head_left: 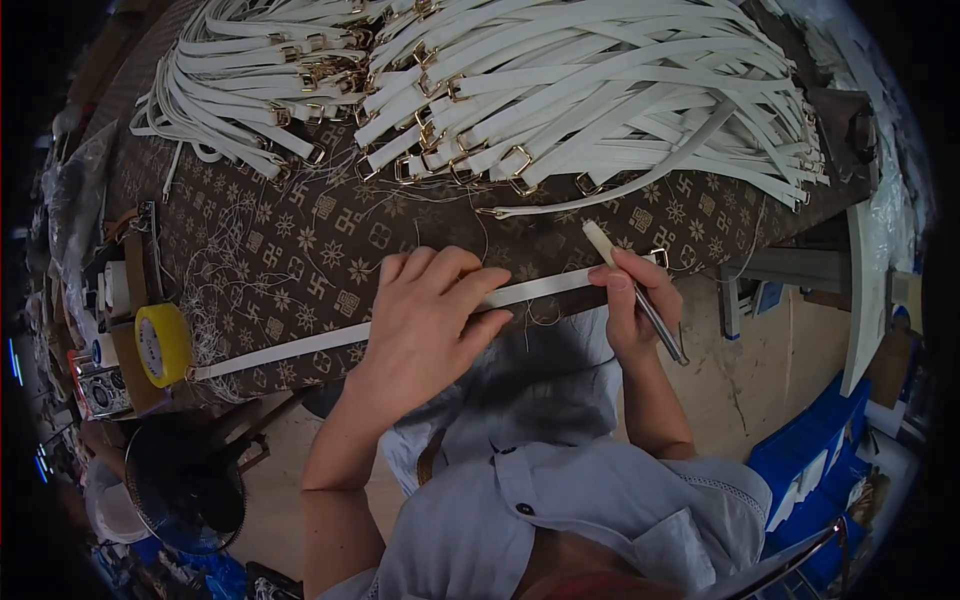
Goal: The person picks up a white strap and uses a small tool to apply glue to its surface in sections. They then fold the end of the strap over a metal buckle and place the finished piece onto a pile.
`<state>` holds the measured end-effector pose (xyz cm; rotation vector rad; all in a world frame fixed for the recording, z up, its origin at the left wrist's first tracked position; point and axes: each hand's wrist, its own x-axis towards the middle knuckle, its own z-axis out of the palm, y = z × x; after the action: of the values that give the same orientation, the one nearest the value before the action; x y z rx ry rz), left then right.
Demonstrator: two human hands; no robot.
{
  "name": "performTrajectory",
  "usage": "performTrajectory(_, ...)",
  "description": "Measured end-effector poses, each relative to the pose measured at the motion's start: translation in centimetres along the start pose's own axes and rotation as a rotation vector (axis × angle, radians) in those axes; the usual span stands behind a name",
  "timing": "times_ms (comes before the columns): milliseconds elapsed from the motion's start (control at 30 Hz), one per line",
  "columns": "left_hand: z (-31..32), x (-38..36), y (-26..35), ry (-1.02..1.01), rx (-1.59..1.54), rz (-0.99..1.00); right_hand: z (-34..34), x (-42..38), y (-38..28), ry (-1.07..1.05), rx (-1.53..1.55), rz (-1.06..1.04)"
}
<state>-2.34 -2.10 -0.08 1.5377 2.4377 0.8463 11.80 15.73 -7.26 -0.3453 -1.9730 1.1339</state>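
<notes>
One white strap (290,350) with a gold buckle at its right end lies slantwise along the near edge of the patterned cloth. My left hand (430,310) rests over the middle of this strap, its fingers bent and thumb apart, touching it. Near the buckle, my right hand (640,300) pinches the strap and also holds a pen-like tool (655,322) with a pale tip and a metal shaft. Loose threads hang by the strap between my hands.
Large piles of white straps (600,100) with gold buckles cover the far side of the brown patterned cloth (330,260). Yellow tape (163,345) stands at the left edge. A black fan (188,485) is below left, and blue material (815,450) lies at lower right.
</notes>
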Motion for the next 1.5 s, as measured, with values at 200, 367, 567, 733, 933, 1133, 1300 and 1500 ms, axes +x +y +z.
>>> performTrajectory(200,0.0,0.4,-0.8,-0.097,0.011,-0.026,-0.1,0.1,0.0,-0.011,0.003,-0.015)
performTrajectory(367,1.0,1.1,-1.3,0.227,0.174,-0.036,-0.2,0.0,0.1,-0.018,0.009,-0.002)
performTrajectory(567,-0.2,1.4,-0.5,-0.178,-0.089,0.115,-0.1,0.2,0.0,-0.031,0.009,-0.01)
performTrajectory(733,-0.2,3.3,-1.6,-0.293,-0.096,0.147,-0.1,0.1,0.2,-0.014,-0.012,-0.039)
performTrajectory(933,0.1,3.6,-1.3,-0.321,-0.036,0.21,0.1,0.0,0.5,0.006,0.008,-0.045)
performTrajectory(1133,0.3,2.1,-1.2,-0.237,0.04,0.203,-0.1,0.2,0.2,-0.008,0.001,-0.028)
performTrajectory(1300,-1.5,1.8,-2.0,-0.207,-0.041,-0.005,0.0,0.0,0.4,0.001,-0.023,-0.042)
performTrajectory(1500,-1.5,2.8,-2.5,-0.335,-0.004,0.129,0.1,0.0,0.0,0.005,-0.017,-0.007)
